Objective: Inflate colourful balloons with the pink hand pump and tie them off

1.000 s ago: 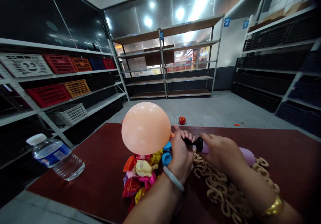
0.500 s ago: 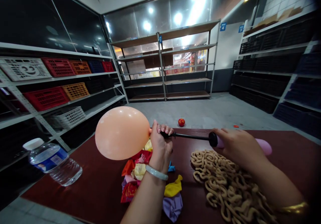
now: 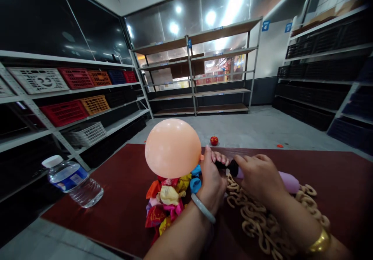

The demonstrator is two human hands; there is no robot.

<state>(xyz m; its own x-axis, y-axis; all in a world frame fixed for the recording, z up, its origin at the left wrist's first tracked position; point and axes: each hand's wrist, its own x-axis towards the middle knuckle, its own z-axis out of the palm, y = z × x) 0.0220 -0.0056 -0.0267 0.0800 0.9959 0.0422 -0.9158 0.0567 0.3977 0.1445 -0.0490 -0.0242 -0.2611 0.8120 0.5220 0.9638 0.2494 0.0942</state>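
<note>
An inflated peach balloon (image 3: 172,148) hangs over the table, its neck on the nozzle end of a balloon pump (image 3: 288,181). My left hand (image 3: 214,174) is closed around the pump's black nozzle end and the balloon's neck. Wrapped round the purple barrel is my right hand (image 3: 259,174), close beside the left, and the black rod between them is pushed in. Under the balloon lies a pile of limp balloons (image 3: 169,196) in red, yellow, blue and other colours. Tan curled strands (image 3: 256,217) of a kind I cannot make out lie beneath my right forearm.
A water bottle (image 3: 74,181) with a white cap stands at the left of the dark red table (image 3: 116,198). Beyond it, a red ball-like object (image 3: 214,140) is on the floor. Shelves with crates (image 3: 64,112) line the left side.
My left hand and the balloon have moved right, toward my right hand. The pump's rod, stretched out before, has slid into the barrel. The view has shifted slightly.
</note>
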